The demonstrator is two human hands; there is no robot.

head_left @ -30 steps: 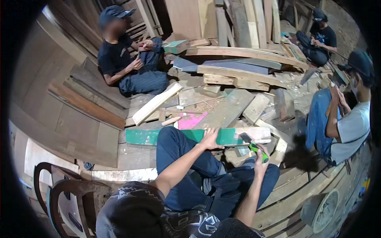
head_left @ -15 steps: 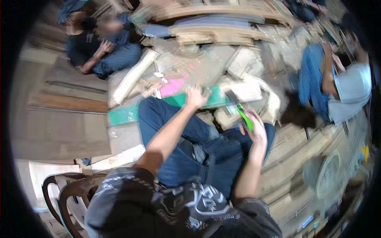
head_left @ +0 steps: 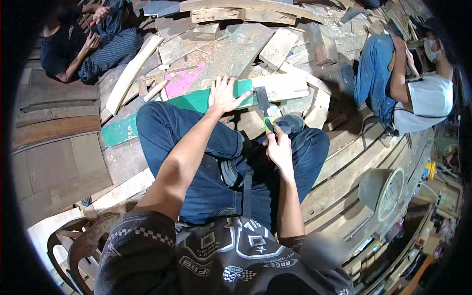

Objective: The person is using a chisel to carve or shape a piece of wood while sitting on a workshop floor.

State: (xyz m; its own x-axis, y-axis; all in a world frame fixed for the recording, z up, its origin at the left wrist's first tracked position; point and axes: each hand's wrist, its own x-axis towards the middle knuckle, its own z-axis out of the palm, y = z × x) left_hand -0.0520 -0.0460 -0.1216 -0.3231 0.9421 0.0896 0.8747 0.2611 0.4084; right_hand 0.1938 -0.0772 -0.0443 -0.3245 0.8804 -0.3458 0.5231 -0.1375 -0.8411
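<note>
My left hand (head_left: 223, 101) rests with spread fingers on a long board (head_left: 114, 132), green over most of it and pale wood at its right end (head_left: 290, 87). My right hand (head_left: 278, 147) grips the green handle of a flat dark-bladed tool (head_left: 262, 101); the blade lies against the board by the edge of the green paint, right of my left hand. The board is over my bent knees or just beyond them, among scrap pieces.
A seated co-worker (head_left: 61, 51) at upper left holds something red-handled; another (head_left: 423, 103) sits at right. Stacked boards (head_left: 216, 17) lie ahead, scraps and a pink sheet (head_left: 179, 83) around. A bucket (head_left: 381, 191) stands lower right, a wooden chair (head_left: 81, 246) lower left.
The view has tilted, so the scene sits higher and further left. The tool in my right hand has turned from slanting to nearly upright in the picture; my left hand stays on the board.
</note>
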